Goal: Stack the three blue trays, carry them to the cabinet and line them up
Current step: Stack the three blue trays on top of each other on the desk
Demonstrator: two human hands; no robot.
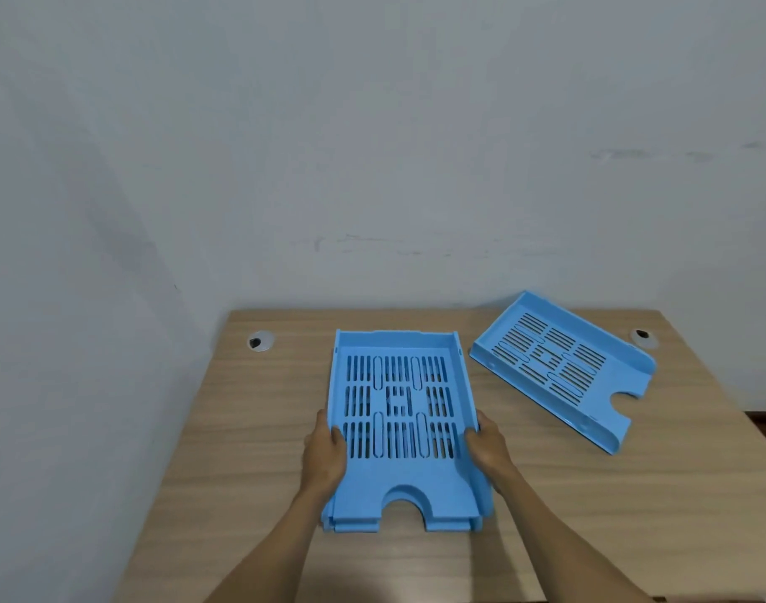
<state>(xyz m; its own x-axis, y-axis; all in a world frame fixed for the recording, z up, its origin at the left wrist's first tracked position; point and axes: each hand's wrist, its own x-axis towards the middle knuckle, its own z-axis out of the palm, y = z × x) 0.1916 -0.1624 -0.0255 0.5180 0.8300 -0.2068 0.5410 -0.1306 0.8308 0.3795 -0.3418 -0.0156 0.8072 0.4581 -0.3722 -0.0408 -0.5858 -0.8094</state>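
Observation:
Two light blue slotted trays lie nested one inside the other at the middle of the wooden table; the top tray (401,485) sits on the lower tray (355,527), whose edge shows at the front. My left hand (324,454) grips the top tray's left wall. My right hand (490,446) grips its right wall. A third blue tray (559,367) lies alone at the back right, turned at an angle, clear of both hands.
The wooden table (251,428) stands against a pale wall. Round cable grommets sit at the back left (260,341) and back right (643,336). The table's left and right edges drop off to the floor.

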